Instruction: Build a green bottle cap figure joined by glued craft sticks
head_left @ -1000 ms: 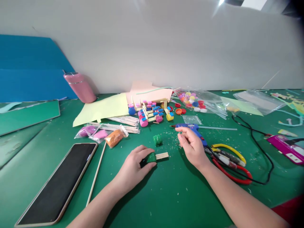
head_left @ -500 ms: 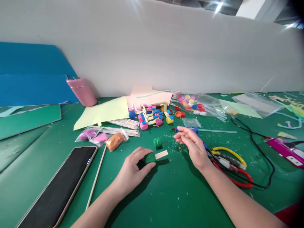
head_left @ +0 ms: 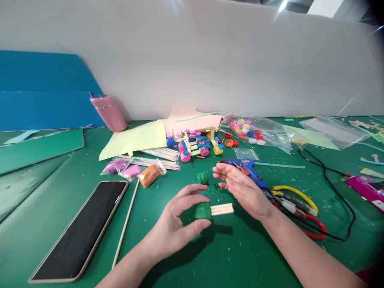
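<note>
Left hand (head_left: 169, 226): part curled, thumb on the near side and fingers on the far side of the green cylinder (head_left: 203, 211), gripping it.
Sticks (head_left: 222, 209): a short row jutting right from the cylinder's end, clear of the table (head_left: 216, 264), their shadow on its surface.
Right hand (head_left: 243, 191): half open, fingers extended, holding nothing; to the right of the cylinder.
Second cylinder (head_left: 202, 178): green, loose on the table, just beyond the left fingertips.
Glue gun (head_left: 255, 176): blue, lying just beyond the right hand.
Yellow handle (head_left: 295, 190): right of the right wrist, among cords and tools.
Rod (head_left: 127, 220): between left forearm and phone (head_left: 81, 230).
Orange packet (head_left: 150, 175): left of the second cylinder.
Models (head_left: 195, 147): a colourful cluster, far centre.
Tumbler (head_left: 109, 114): pink, tilted, far left.
</note>
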`<state>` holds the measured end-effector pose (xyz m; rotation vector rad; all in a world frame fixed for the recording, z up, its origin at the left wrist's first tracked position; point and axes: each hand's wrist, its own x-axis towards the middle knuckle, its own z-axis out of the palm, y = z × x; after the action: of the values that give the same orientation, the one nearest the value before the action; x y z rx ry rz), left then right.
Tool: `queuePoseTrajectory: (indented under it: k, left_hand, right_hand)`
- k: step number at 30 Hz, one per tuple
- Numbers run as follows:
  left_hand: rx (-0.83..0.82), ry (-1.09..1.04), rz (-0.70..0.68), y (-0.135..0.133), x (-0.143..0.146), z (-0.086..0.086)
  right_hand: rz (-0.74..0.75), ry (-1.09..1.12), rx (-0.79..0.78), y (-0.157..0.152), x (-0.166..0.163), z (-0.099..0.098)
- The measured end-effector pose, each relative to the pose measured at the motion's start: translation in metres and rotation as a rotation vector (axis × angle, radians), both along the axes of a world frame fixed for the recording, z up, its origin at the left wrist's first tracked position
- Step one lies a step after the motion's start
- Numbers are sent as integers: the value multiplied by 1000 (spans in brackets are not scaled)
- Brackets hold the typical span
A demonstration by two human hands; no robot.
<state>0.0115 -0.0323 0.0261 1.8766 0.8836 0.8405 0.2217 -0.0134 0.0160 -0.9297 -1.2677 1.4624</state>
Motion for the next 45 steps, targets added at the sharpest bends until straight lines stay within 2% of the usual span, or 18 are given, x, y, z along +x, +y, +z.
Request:
queuePoseTrajectory:
  k: [10, 16, 20, 23, 26, 28, 33, 36, 41, 45]
  left_hand:
    - [-95, -62, -144, -11, 9, 6]
    - [-100, -40, -149, -8, 11, 3]
    - [-88, -32, -139, -6, 11, 2]
    - [-75, -3, -135, -5, 11, 3]
    - [-60, 21, -136, -5, 11, 2]
    - [-47, 34, -139, -5, 10, 2]
    - [4, 69, -133, -5, 10, -1]
    - [20, 90, -139, -5, 10, -2]
    - [24, 121, -169, -6, 9, -4]
    - [10, 142, -154, -7, 8, -3]
  right_hand:
    - [253, -225, 98, -6, -13, 7]
    - [276, -216, 49, -6, -15, 5]
    - [154, -1, -53, -1, -10, 5]
    - [-65, 187, -100, 6, -2, 5]
    - [-240, 231, -85, 10, 6, 4]
    - [-234, 137, -24, 10, 8, 3]
    - [73, -412, 203, 0, 2, 4]
    - [175, -557, 306, -3, -3, 5]
    - [97, -549, 437, -4, -6, 5]
    - [23, -570, 459, -2, -2, 3]
